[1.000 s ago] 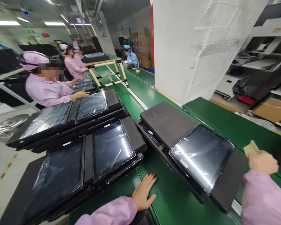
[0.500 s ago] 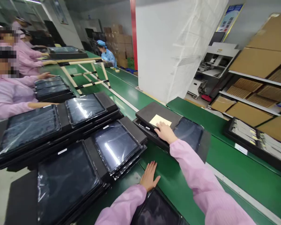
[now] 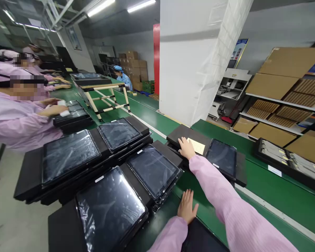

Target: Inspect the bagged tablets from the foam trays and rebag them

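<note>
My right hand (image 3: 187,148) rests with spread fingers on a black foam tray (image 3: 177,131), beside a yellow paper (image 3: 196,146). A dark screen panel (image 3: 222,157) lies in the right part of that stack. My left hand (image 3: 187,207) lies flat, fingers apart, on the green work surface (image 3: 191,180), close to another dark panel (image 3: 203,239) at the bottom edge. Left of my hands, film-wrapped panels (image 3: 153,169) sit on stacked black foam trays (image 3: 64,224).
A tan-pipe stand (image 3: 107,109) is on the green line ahead. People in pink (image 3: 23,119) work at the left, and a person in blue (image 3: 126,80) sits farther off. A white pillar (image 3: 186,70) rises ahead. At right lies a black tray of grey parts (image 3: 257,148).
The view has shifted, so the stacks and hands appear farther right and lower. My right hand now sits left of the yellow paper instead of over its edge. A co-worker's hands now hold something white.
</note>
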Tool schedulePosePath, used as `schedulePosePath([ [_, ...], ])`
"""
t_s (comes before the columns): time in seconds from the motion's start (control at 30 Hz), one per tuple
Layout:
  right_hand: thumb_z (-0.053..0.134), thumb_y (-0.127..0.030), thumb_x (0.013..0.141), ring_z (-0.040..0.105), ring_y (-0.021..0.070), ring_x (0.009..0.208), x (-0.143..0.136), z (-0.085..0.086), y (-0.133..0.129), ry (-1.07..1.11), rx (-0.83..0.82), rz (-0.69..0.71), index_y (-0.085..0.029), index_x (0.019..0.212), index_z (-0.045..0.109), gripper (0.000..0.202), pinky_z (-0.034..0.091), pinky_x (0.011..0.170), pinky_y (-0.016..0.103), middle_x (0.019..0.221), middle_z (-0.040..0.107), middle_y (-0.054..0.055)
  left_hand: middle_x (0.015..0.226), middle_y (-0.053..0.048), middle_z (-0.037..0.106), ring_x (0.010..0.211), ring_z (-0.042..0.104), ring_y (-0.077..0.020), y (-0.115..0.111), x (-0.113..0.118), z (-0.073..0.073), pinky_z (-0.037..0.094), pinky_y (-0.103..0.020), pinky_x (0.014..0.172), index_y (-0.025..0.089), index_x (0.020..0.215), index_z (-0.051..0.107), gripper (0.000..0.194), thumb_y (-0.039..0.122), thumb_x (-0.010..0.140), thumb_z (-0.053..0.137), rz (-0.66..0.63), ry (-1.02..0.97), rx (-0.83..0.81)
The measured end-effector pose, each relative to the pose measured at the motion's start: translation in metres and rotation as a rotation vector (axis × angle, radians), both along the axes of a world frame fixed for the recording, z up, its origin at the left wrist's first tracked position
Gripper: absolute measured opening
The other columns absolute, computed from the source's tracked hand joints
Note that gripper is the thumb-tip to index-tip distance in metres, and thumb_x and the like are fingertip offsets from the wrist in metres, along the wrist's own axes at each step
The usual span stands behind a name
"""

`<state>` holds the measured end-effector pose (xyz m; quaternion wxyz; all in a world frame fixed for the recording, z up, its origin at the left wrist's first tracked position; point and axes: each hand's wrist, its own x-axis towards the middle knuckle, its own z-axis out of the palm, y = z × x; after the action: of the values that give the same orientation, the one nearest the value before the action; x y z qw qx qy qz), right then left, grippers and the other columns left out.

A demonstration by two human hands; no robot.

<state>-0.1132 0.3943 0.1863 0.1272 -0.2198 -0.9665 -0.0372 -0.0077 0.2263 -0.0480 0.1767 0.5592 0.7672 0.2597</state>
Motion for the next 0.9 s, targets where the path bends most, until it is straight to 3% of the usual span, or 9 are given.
schedulePosePath([
  [0.13,0.063,-0.035,0.096,0.063,0.025,0.112,-0.021,-0.012,-0.006,-0.007,0.01,0.029,-0.017,0.127,0.059,0.036,0.055,0.093,0.047,0.131,0.06,0.011,0.155,-0.022,0.038,0.145,0.038,-0.0359,0.0,0.001,-0.004,0.038,-0.057,0.119,0.002,0.147,0.042,0.063,0.036,0.094,0.044,0.001,0.025,0.021],
  [0.3,0.064,-0.035,0.096,0.064,0.0242,0.108,-0.019,-0.01,-0.002,-0.04,-0.002,0.084,-0.017,0.126,0.06,0.035,0.056,0.09,0.046,0.127,0.062,0.01,0.155,-0.02,0.041,0.144,0.04,-0.0337,-0.002,0.006,-0.002,0.038,-0.057,0.118,0.004,0.146,0.044,0.059,0.031,0.094,0.042,0.057,0.033,0.082],
  [0.5,0.064,-0.035,0.096,0.063,0.0258,0.113,-0.009,0.003,-0.019,-0.018,-0.042,0.086,-0.018,0.128,0.059,0.036,0.054,0.095,0.049,0.131,0.06,0.01,0.148,-0.021,0.051,0.139,0.049,-0.0325,-0.001,0.004,0.014,0.042,-0.054,0.115,0.005,0.14,0.051,0.056,0.028,0.089,0.045,0.105,0.037,0.145],
  [0.6,0.063,-0.034,0.096,0.056,0.0297,0.126,0.005,0.019,-0.03,0.025,-0.074,0.061,-0.019,0.135,0.056,0.042,0.046,0.105,0.056,0.141,0.055,0.012,0.146,-0.023,0.053,0.138,0.049,-0.0334,0.001,0.0,0.023,0.041,-0.055,0.116,0.004,0.139,0.052,0.057,0.028,0.088,0.046,0.125,0.018,0.154],
  [0.7,0.04,-0.022,0.103,0.038,0.0287,0.146,0.043,0.039,-0.04,0.092,-0.086,0.043,-0.014,0.152,0.036,0.05,0.023,0.12,0.058,0.158,0.04,0.017,0.147,-0.023,0.052,0.14,0.047,-0.0332,0.003,-0.002,0.029,0.035,-0.054,0.119,0.004,0.139,0.052,0.056,0.029,0.089,0.048,0.132,-0.029,0.151],
  [0.8,0.028,-0.022,0.104,0.03,0.023,0.15,0.113,0.054,-0.053,0.18,-0.048,0.028,-0.016,0.156,0.026,0.053,0.007,0.124,0.056,0.162,0.034,0.009,0.145,-0.023,0.055,0.14,0.048,-0.0325,0.006,-0.005,0.031,0.03,-0.053,0.121,0.005,0.137,0.054,0.053,0.029,0.089,0.049,0.122,-0.09,0.141],
  [0.9,0.031,-0.031,0.103,0.041,0.0238,0.145,0.21,0.054,-0.08,0.369,0.047,0.093,-0.016,0.152,0.035,0.051,0.011,0.124,0.056,0.154,0.048,0.008,0.142,-0.021,0.058,0.138,0.051,-0.0296,0.01,-0.01,0.033,0.027,-0.05,0.122,0.007,0.134,0.057,0.048,0.028,0.092,0.045,0.122,-0.151,0.136],
])
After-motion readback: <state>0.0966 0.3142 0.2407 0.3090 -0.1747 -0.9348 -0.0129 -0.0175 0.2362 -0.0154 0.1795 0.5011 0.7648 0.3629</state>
